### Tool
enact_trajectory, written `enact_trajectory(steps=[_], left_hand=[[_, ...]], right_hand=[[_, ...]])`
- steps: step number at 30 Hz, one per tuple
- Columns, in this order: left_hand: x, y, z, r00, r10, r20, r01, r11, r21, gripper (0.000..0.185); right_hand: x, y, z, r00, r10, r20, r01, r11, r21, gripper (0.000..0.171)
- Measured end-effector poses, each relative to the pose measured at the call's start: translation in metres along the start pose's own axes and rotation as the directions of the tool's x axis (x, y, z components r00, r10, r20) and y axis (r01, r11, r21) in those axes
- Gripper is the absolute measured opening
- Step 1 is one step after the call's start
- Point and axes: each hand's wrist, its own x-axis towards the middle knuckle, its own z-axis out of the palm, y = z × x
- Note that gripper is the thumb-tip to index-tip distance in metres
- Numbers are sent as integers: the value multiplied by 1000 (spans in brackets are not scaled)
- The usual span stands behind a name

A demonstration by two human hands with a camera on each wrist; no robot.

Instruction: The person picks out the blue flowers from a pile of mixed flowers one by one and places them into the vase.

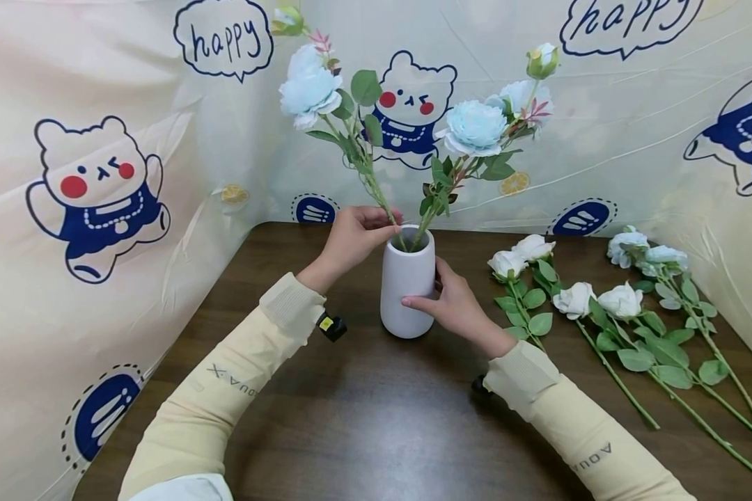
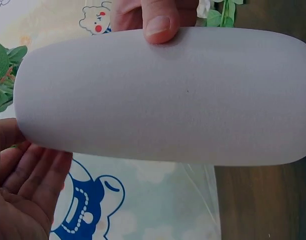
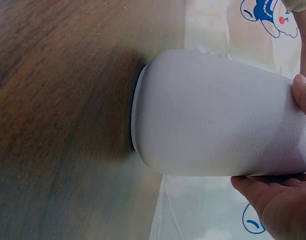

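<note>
A white vase (image 1: 407,292) stands upright on the brown table. Two artificial stems rise from its mouth, a light blue peony (image 1: 310,87) leaning left and a pair of blue peonies (image 1: 475,128) leaning right, with buds and green leaves. My left hand (image 1: 361,236) is at the left of the rim, thumb and fingers around the left peony's stem. Lower down, my right hand (image 1: 457,299) grips the vase from the right, its thumb on the front and its fingers behind. In the left wrist view the vase hides part of the right hand's fingers.
On the right side of the table (image 1: 351,431) lie several artificial stems: white roses (image 1: 574,300) with green leaves, and blue flowers (image 1: 663,259) beyond them. A curtain (image 1: 238,139) printed with cartoon bears hangs behind and at both sides.
</note>
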Motion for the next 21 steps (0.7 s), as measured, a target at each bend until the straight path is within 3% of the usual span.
enact_trajectory(steps=[6, 13, 21], left_hand=[[0, 4, 1, 992, -114, 57, 114, 993, 13, 22], [1, 6, 2, 972, -226, 67, 228, 973, -18, 18], [1, 11, 6, 965, -262, 34, 261, 965, 11, 16]], right_hand=[[0, -1, 1, 1000, 8, 9, -8, 1000, 4, 91], [0, 0, 1, 1000, -5, 0, 5, 1000, 3, 91], [0, 0, 0, 1000, 8, -1, -8, 1000, 15, 92]])
